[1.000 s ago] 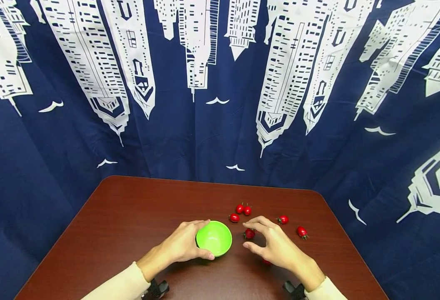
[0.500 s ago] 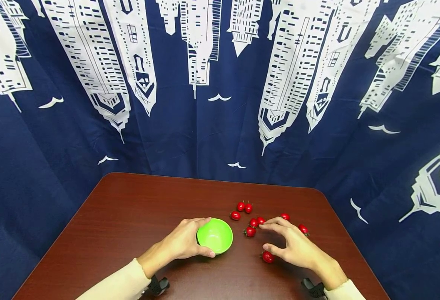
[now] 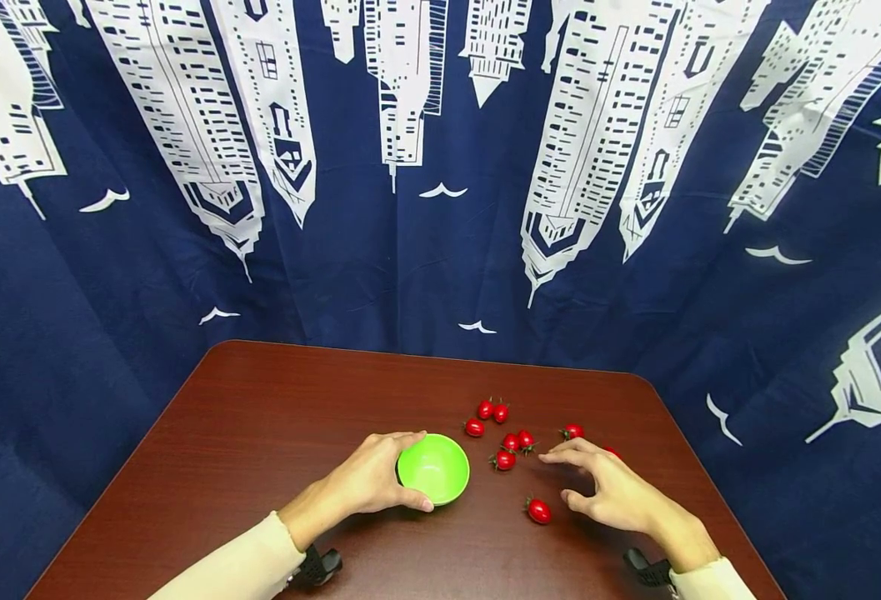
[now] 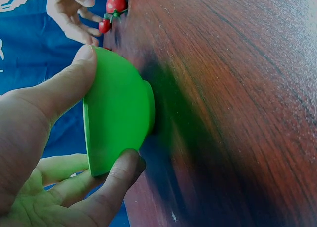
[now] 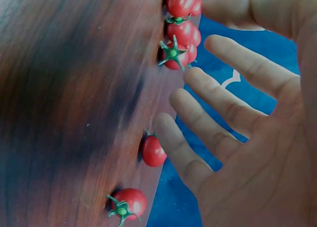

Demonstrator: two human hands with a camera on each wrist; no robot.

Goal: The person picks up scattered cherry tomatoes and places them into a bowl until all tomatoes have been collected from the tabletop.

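My left hand (image 3: 368,477) grips a small green bowl (image 3: 434,469) by its side, thumb on the near side and fingers on the far side. In the left wrist view the bowl (image 4: 119,108) is seen side-on, its foot close to the table surface. To its right, my right hand (image 3: 611,490) hovers with spread, slightly bent fingers and holds nothing. A lone cherry tomato (image 3: 538,511) lies left of my right thumb. Beyond the right fingertips sits a cluster with another cherry tomato (image 3: 503,460). The right hand partly hides a tomato (image 3: 611,451).
More cherry tomatoes (image 3: 473,427) lie farther back, and one tomato (image 3: 573,431) rests behind the right hand. The brown wooden table (image 3: 297,400) has rounded far corners. A blue curtain (image 3: 350,275) with white buildings hangs behind it.
My right hand has moved to the right, away from the bowl, uncovering the middle tomatoes and the near one. My left hand and the bowl have stayed nearly in place.
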